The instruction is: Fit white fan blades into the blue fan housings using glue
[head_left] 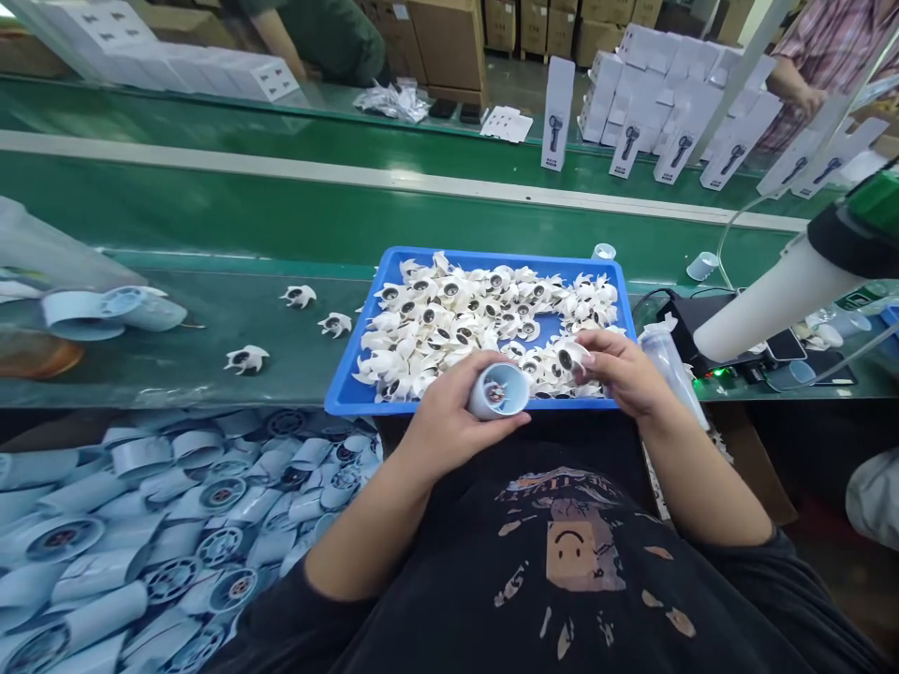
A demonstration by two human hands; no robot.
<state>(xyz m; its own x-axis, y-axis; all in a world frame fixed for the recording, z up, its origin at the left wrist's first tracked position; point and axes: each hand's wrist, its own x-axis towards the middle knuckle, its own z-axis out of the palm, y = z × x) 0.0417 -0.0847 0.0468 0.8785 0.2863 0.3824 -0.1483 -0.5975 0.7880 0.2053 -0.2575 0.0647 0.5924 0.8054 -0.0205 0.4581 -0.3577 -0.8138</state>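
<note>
My left hand is wrapped round a light blue cylindrical fan housing, its open end facing up toward me with reddish motor parts visible inside. In my right hand a white fan impeller is pinched between thumb and fingers, just right of the housing and apart from it. Both hands are over the front edge of a blue tray, which holds a heap of white impellers. Three loose impellers lie on the bench left of the tray.
Many light blue housings fill the area at lower left. A white cylindrical tool slants in from the right above a black box. Beyond the green conveyor stand white product boxes, and two other people are there.
</note>
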